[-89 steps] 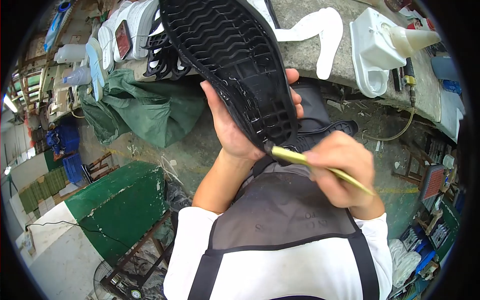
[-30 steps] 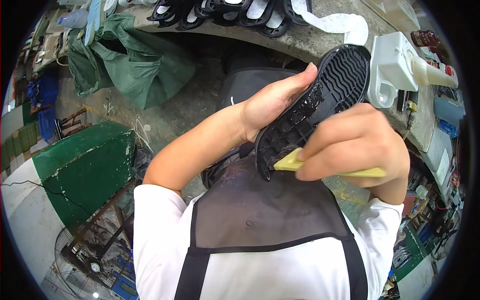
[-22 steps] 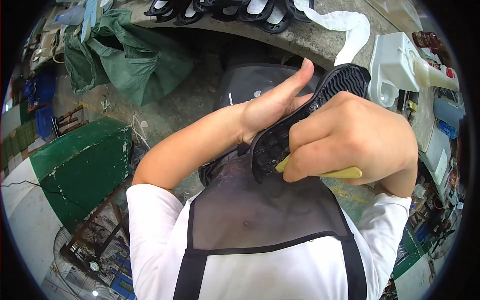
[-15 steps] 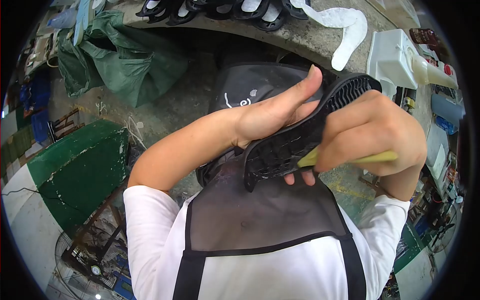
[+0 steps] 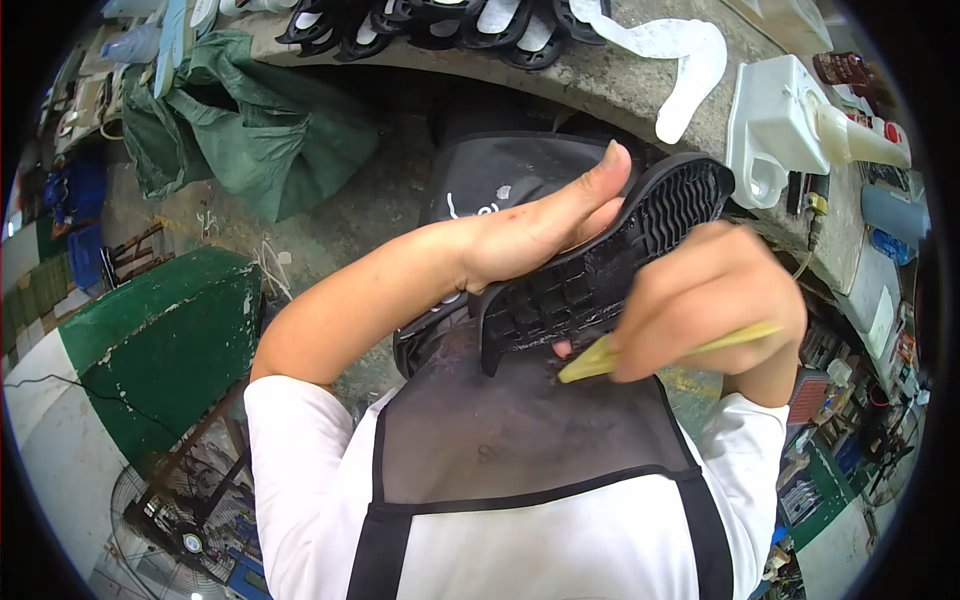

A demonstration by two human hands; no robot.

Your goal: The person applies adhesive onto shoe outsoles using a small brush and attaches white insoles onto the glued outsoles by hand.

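While the left hand, thumb raised, cradles one black shoe sole, moulded with wavy ridges and square recesses, the right hand grips one slim yellow tool, fingers closed, tip near the sole's lower edge. Sole: tilted, above a smoky, translucent apron. Beyond: rough grey bench, bearing one curved, matte white strip and one glossy, boxy white container.

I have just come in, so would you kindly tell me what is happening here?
A person in a dark apron holds a black shoe sole in the left hand. The blurred right hand grips a yellow tool, its tip near the sole's lower edge. Black shoe parts lie on the bench ahead.
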